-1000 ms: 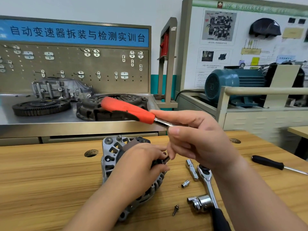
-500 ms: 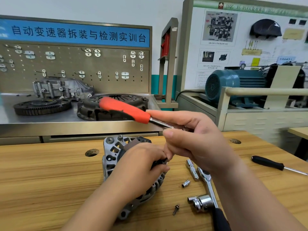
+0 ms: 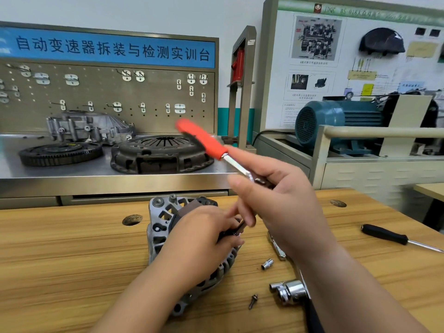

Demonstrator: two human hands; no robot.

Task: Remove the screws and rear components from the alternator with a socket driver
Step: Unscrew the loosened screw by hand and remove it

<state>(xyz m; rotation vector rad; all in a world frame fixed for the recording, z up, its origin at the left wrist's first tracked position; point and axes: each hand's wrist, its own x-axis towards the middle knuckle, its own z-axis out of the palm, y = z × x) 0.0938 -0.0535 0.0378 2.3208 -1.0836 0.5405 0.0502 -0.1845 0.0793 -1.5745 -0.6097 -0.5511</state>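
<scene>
My left grip (image 3: 204,241) holds the alternator (image 3: 161,227), low in the middle, on the worktop (image 3: 60,260). My right grip (image 3: 283,207) pinches the driver (image 3: 204,140) by its thin shaft, so its heavy red handle could tip and slip.

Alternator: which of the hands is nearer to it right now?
Left. The left hand grips the alternator directly, covering its rear. The right hand is above and to the right of it, holding the red-handled socket driver.

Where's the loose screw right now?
In the head view, the loose screw lies on the wooden bench, right of the alternator and left of the large socket.
</scene>
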